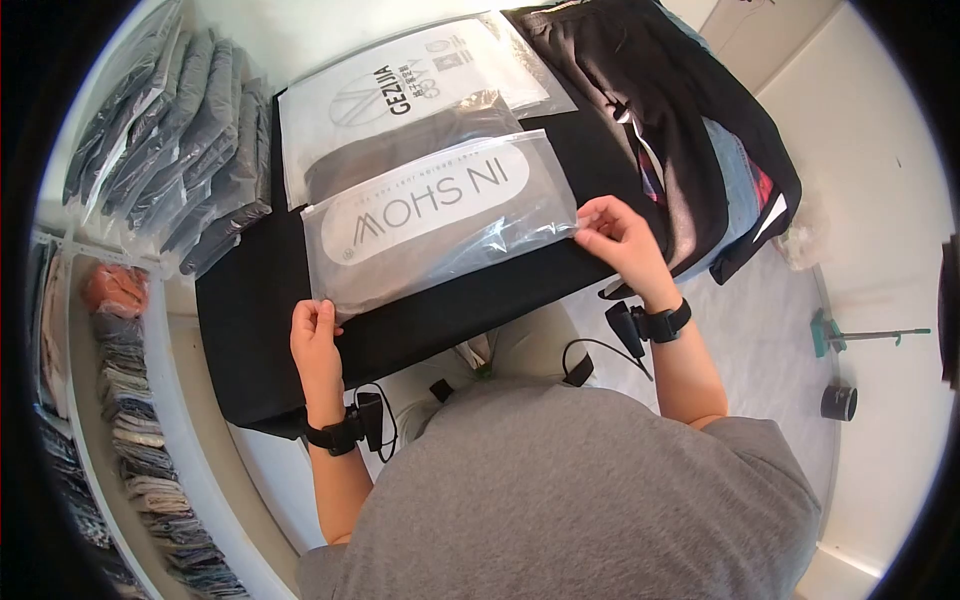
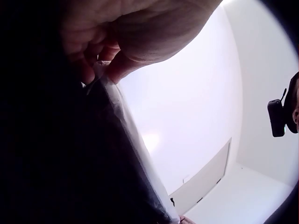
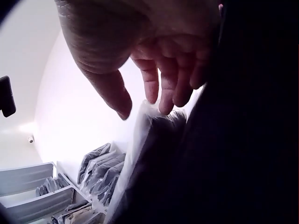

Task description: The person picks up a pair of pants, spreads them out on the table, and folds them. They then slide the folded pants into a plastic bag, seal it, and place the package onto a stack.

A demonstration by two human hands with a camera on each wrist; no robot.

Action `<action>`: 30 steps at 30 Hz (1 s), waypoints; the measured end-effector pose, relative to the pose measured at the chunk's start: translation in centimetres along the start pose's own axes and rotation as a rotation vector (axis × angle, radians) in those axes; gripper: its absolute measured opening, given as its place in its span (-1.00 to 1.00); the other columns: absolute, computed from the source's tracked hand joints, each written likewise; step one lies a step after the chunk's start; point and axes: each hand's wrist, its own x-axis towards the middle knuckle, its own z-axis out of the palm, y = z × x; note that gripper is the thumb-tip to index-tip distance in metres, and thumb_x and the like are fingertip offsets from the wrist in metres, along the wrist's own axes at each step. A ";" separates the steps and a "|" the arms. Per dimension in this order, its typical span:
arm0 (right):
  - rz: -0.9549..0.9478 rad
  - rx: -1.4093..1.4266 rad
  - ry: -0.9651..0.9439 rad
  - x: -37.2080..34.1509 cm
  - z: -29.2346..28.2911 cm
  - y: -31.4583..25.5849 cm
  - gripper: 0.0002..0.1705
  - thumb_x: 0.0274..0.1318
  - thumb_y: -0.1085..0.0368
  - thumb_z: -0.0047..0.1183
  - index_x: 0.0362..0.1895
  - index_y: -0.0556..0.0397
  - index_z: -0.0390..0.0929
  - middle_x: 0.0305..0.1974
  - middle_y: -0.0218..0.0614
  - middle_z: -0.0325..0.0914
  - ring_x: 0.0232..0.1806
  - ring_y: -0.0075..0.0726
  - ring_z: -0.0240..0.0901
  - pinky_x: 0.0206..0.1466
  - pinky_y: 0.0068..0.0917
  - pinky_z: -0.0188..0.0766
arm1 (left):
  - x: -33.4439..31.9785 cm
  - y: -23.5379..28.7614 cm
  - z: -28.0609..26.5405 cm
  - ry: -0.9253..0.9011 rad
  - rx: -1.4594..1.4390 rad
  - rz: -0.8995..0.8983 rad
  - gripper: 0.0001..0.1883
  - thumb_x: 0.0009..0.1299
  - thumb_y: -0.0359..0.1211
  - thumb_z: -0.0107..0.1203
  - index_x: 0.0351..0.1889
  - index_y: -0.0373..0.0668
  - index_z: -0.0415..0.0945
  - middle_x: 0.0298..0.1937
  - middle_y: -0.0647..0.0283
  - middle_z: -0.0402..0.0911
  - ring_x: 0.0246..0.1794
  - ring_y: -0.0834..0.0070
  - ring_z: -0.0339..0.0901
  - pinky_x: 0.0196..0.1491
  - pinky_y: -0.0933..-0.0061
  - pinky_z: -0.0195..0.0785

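Note:
A frosted zip bag (image 1: 450,235) printed "IN SHOW" lies on the black-covered table, a folded dark garment showing through its plastic. At its near left corner, my left hand (image 1: 317,345) pinches the edge between thumb and fingers; the left wrist view shows the bag's corner (image 2: 105,72) caught there. My right hand (image 1: 628,248) is at the bag's right end. In the right wrist view its fingers (image 3: 167,88) touch the bag's edge (image 3: 152,114), while the thumb stands apart from them.
Behind the bag lie a folded dark garment (image 1: 420,140) and a white "GEZIJIA" bag (image 1: 345,95). Black trousers (image 1: 600,60) and jeans (image 1: 735,170) drape over the table's right side. Bagged clothes (image 1: 195,120) are piled at left, above shelves of folded clothes (image 1: 140,430).

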 end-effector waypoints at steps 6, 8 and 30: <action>0.035 0.016 0.008 0.5 1.1 0.9 -0.88 0.04 0.40 0.18 -0.31 0.11 0.52 -0.47 -0.60 0.43 -0.44 -0.73 0.31 -0.36 -0.72 0.22 | 0.0 -0.1 0.2 0.050 0.010 -0.002 -0.79 0.45 -0.31 -0.03 -0.41 -0.19 0.37 -0.49 0.42 0.34 -0.48 0.69 0.26 -0.37 0.63 0.22; 0.129 0.141 0.002 1.0 0.8 0.7 -0.91 0.06 0.41 0.16 -0.35 0.13 0.52 -0.48 -0.59 0.45 -0.45 -0.72 0.33 -0.37 -0.72 0.22 | 0.3 -0.2 0.0 0.018 -0.011 -0.018 -0.79 0.44 -0.31 -0.02 -0.42 -0.20 0.37 -0.50 0.42 0.36 -0.49 0.69 0.27 -0.38 0.63 0.21; -0.412 -0.614 -0.337 3.8 2.5 -3.0 -0.23 -0.21 0.58 0.17 0.21 -0.10 0.35 0.33 -0.22 0.20 0.40 -0.06 0.05 0.39 -0.28 0.10 | 4.1 4.3 -1.7 -0.476 0.844 0.641 -0.35 0.17 -0.46 0.19 0.27 -0.17 0.24 0.26 0.03 0.33 0.26 0.07 0.27 0.25 0.22 0.21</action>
